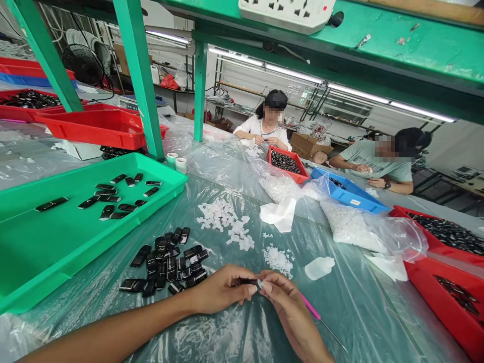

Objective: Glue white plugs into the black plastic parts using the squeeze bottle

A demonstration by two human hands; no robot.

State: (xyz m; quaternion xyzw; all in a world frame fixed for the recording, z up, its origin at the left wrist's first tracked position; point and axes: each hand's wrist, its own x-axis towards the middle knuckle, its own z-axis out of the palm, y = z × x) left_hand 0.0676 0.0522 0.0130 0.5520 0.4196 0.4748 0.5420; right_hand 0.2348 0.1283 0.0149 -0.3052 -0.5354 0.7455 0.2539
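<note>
My left hand (221,290) is closed around a small black plastic piece (247,282), much of it hidden by the fingers. Thumb and fingertips of my right hand (282,297) pinch a small whitish translucent piece (260,284) against its end. A pile of similar black pieces (170,264) lies left of my hands. Just beyond them are small white bits (279,259) and a larger heap of white pieces (219,214). Beside my right hand rests a screwdriver with a pink handle (310,306). A white plastic bottle (319,268) lies on its side to the right.
A green tray (151,222) with several black pieces stands left. Red bins (449,312) and a blue bin (348,194) line the right. Bags of white pieces (348,227) sit mid-table. A green frame post (141,85) rises at left. Two people work across the table.
</note>
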